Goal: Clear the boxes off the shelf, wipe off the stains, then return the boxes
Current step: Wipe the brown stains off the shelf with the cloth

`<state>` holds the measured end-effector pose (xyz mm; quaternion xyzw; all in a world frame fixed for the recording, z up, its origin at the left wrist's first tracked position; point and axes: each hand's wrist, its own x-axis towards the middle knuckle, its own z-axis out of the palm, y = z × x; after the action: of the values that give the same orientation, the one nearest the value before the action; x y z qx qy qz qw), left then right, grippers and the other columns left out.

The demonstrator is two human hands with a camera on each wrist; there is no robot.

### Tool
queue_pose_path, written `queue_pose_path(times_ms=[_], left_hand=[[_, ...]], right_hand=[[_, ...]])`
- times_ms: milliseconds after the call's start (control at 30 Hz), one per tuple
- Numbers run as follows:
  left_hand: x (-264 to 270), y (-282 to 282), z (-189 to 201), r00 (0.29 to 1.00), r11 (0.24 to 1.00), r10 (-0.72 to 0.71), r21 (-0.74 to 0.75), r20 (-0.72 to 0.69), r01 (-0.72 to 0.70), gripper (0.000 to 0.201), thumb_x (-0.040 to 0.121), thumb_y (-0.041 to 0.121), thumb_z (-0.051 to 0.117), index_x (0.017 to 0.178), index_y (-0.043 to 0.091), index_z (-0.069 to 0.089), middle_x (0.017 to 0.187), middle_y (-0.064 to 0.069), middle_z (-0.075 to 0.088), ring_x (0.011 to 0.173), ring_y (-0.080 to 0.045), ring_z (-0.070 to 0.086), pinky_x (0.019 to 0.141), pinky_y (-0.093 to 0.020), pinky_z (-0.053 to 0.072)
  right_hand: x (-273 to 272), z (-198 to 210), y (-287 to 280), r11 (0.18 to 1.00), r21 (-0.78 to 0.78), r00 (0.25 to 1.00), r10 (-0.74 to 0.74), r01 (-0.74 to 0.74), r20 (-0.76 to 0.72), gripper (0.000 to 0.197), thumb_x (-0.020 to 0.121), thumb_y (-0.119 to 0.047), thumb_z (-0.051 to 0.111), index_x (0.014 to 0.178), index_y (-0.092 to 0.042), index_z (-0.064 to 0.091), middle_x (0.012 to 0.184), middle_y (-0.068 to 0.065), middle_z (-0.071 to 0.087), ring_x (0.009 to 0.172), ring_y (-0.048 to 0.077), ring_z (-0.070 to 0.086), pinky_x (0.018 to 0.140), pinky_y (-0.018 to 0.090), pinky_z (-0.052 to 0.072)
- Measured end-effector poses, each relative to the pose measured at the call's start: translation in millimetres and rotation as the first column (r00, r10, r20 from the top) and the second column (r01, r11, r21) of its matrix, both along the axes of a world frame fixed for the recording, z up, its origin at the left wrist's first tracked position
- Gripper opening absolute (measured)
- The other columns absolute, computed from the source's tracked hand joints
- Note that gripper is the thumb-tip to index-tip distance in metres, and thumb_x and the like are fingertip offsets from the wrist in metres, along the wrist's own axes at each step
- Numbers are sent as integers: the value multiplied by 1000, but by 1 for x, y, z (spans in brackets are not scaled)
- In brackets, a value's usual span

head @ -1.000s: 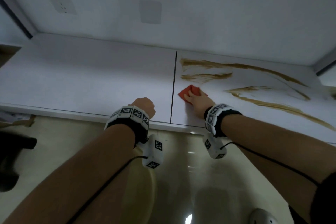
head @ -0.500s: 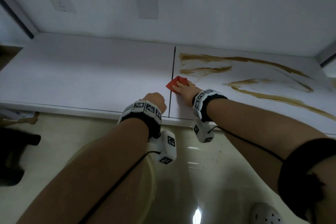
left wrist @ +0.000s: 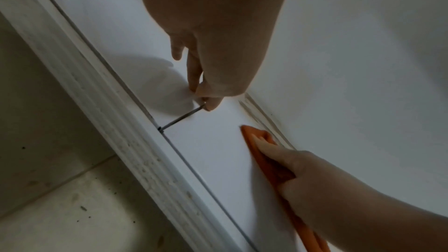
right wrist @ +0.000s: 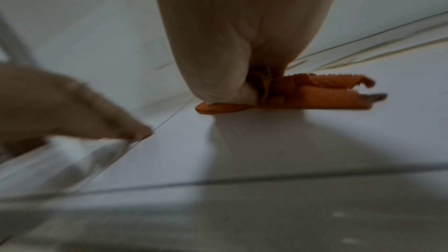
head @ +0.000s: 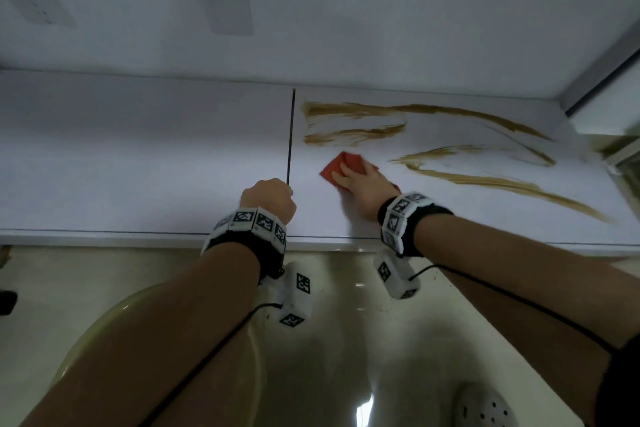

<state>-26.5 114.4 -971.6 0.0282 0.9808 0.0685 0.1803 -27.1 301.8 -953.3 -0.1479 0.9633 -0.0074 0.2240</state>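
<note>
The white shelf (head: 138, 156) bears several long brown stains (head: 485, 180) on its right panel, past a dark seam (head: 291, 135). My right hand (head: 360, 180) presses a folded orange cloth (head: 343, 165) flat onto the shelf just below the left-hand stains (head: 349, 139), its fingers laid out over the cloth. The left wrist view shows the cloth (left wrist: 257, 137) under those fingers (left wrist: 278, 158), and the right wrist view shows it (right wrist: 315, 99) bunched beneath my palm. My left hand (head: 268, 199) is a fist and holds nothing, with its knuckles resting on the shelf at the seam (left wrist: 201, 91). No boxes are in view.
A white wall behind the shelf carries a socket (head: 34, 3) and a blank plate (head: 228, 10). A grey frame post (head: 606, 73) closes the right end. Below the shelf's front edge (head: 104, 239) lie glossy floor tiles, a round pale basin (head: 104, 333) and a perforated shoe (head: 485, 406).
My right hand slid the cloth left to the seam, then back a little to the right. The left fist stayed by the seam near the front edge.
</note>
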Motion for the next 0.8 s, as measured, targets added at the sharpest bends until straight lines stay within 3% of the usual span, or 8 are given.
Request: queue_pose_path(times_ms=[167,367,500,600,700,800], left_hand=[[-1,0,2,998,998,60,-6,-8,-60,33,87,13,42,107,20,69,112,-1,65,102,-23,61,74,-25,41],[2,3,3,992,991,126,45,3,-126,33,90,15,43,113,17,66,118,-2,64,108,-22,60,85,-27,45],[2,5,3,991,987,130,88,24,-131,30,85,8,44,103,13,67,113,-2,66,102,-23,61,82,-27,46],[2,6,3,990,986,138,93,14,-139,34,85,9,44,105,16,69,111,-2,66,102,-23,61,81,-26,44],[3,3,1,993,988,119,100,6,-119,33,84,9,43,104,18,69,112,-1,66,102,-23,61,78,-25,42],[8,1,0,995,990,104,99,-9,-103,32,84,9,43,102,17,68,113,-2,66,103,-24,61,82,-26,43]], right_hand=[[-11,-5,-44,988,-75,989,140,-136,56,64,95,-10,39,151,-32,14,160,-6,0,147,29,-7,119,52,6],[-51,-8,-33,994,13,994,109,-109,16,65,98,-12,44,151,-28,11,160,2,1,146,33,0,119,41,4],[-62,-11,10,995,95,999,-35,34,6,70,96,-20,49,151,-26,6,160,4,2,146,34,1,119,44,8],[-50,-5,32,987,138,997,-83,83,-4,71,95,-18,46,152,-22,3,160,7,2,146,34,2,119,43,10],[-18,-4,20,993,110,999,-30,31,-15,63,97,-18,41,151,-24,10,159,5,6,143,42,3,117,51,15],[-4,-7,-8,996,58,997,69,-70,23,66,95,-10,41,151,-28,10,160,0,3,144,41,-2,116,55,15]])
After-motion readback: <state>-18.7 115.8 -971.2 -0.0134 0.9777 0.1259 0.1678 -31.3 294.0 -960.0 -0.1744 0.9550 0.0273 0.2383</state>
